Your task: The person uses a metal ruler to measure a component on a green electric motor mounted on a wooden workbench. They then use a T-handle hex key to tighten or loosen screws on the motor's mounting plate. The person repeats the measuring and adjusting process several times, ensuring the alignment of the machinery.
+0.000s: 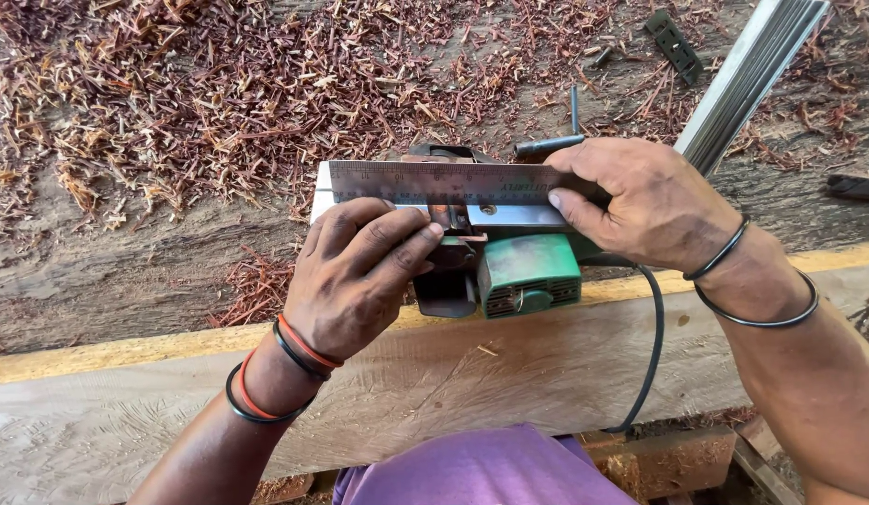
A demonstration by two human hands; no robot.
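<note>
Steel ruler (444,182) lies across the upturned planer (481,252) on the plank (509,374); right hand (640,201) pinches its end, left hand (360,276) grips the planer. Loose pressure could let the ruler slide or tilt.

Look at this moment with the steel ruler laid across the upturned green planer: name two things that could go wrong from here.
The steel ruler is only pinned by the right hand, so it might slide and spoil the check. The green planer lies upturned on the plank with its black cord attached; if live, the left hand sits close to its base.
</note>
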